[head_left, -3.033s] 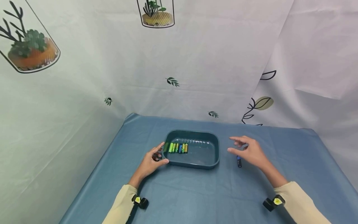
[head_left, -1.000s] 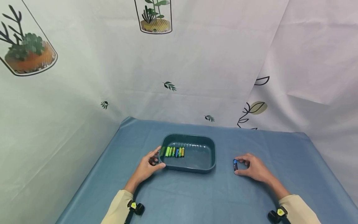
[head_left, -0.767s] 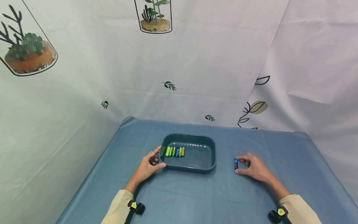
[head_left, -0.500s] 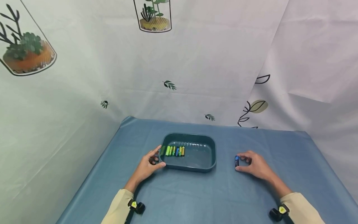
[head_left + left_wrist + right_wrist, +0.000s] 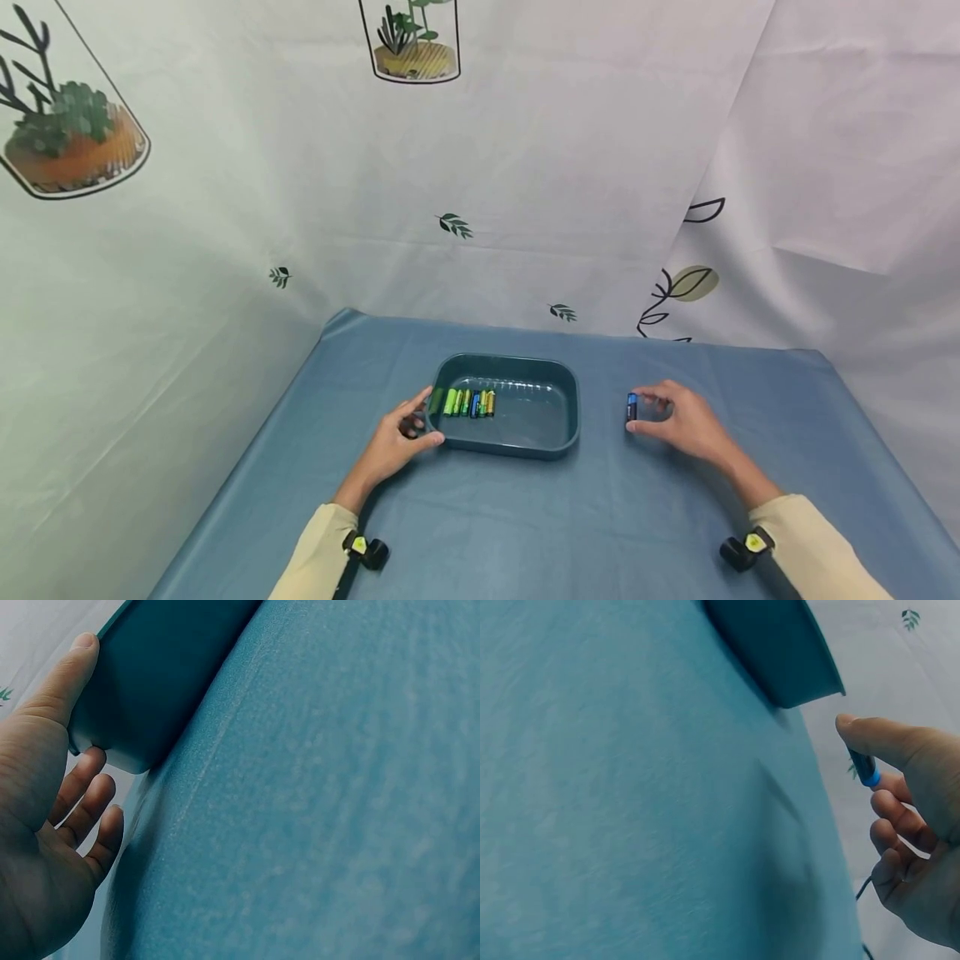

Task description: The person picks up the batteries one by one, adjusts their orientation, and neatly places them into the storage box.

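Note:
A dark teal rectangular dish (image 5: 540, 421) stands on the blue cloth. Across its left part lies a row of several batteries (image 5: 470, 403), mostly green and yellow, with a blue one among them. My left hand (image 5: 393, 442) holds the dish's left end, thumb at the near corner; the left wrist view shows the thumb (image 5: 64, 682) on the rim and curled fingers below. To the dish's right, my right hand (image 5: 686, 421) pinches a blue and black battery (image 5: 632, 407) upright between thumb and index finger. In the right wrist view that battery (image 5: 865, 768) is off the cloth, its shadow below.
Blue cloth (image 5: 510, 525) covers the table on all sides of the dish. A pale curtain (image 5: 570, 167) printed with plants hangs behind the far edge and along the left side. Both wrists carry small black cameras (image 5: 375, 554).
My right hand has come down, pinched the blue battery off the cloth and lifted it slightly away from me. The left hand keeps its hold on the dish.

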`<state>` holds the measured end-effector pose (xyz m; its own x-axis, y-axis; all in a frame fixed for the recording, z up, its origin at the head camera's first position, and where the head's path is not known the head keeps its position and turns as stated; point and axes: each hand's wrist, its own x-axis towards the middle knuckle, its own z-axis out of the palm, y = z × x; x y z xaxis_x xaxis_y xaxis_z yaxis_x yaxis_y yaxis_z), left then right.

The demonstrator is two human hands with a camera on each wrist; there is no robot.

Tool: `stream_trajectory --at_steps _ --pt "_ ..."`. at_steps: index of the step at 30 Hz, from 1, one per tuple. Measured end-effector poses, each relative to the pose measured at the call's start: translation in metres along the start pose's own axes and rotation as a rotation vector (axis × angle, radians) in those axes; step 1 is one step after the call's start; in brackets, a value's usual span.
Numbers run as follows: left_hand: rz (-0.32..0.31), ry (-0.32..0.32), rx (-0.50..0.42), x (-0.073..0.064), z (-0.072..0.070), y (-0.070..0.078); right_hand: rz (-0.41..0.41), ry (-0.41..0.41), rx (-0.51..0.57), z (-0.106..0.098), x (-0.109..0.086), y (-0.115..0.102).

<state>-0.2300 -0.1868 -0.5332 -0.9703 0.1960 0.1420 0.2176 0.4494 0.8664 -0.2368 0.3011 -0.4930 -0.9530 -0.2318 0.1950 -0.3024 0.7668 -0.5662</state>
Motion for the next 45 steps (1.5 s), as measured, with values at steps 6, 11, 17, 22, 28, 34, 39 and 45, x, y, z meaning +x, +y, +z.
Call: stream_trajectory --at_steps 6,11,17,22,28,34,39,45 --pt "0.004 0.003 0.005 0.0 0.001 0.0 -0.018 0.009 0.001 -0.006 0.009 -0.01" --pt "0.013 -0.009 -0.007 0.0 0.0 0.002 -0.027 -0.006 -0.009 -0.009 0.016 -0.018" --pt "0.028 -0.017 -0.006 0.001 -0.001 0.001 -0.02 -0.032 -0.011 -0.013 0.026 -0.029" --pt "0.028 -0.016 0.001 0.001 -0.001 0.0 -0.026 -0.043 -0.007 -0.014 0.033 -0.039" --pt "0.009 -0.004 0.017 -0.001 -0.002 0.006 -0.038 -0.054 0.001 -0.012 0.044 -0.051" --pt "0.016 -0.033 0.017 -0.007 -0.007 0.035 -0.05 -0.064 0.017 -0.009 0.054 -0.063" --pt "0.021 -0.037 0.02 -0.011 -0.009 0.048 -0.063 -0.092 0.032 -0.007 0.058 -0.072" --pt "0.018 -0.02 0.007 -0.009 -0.005 0.034 -0.067 -0.118 0.041 -0.004 0.059 -0.079"
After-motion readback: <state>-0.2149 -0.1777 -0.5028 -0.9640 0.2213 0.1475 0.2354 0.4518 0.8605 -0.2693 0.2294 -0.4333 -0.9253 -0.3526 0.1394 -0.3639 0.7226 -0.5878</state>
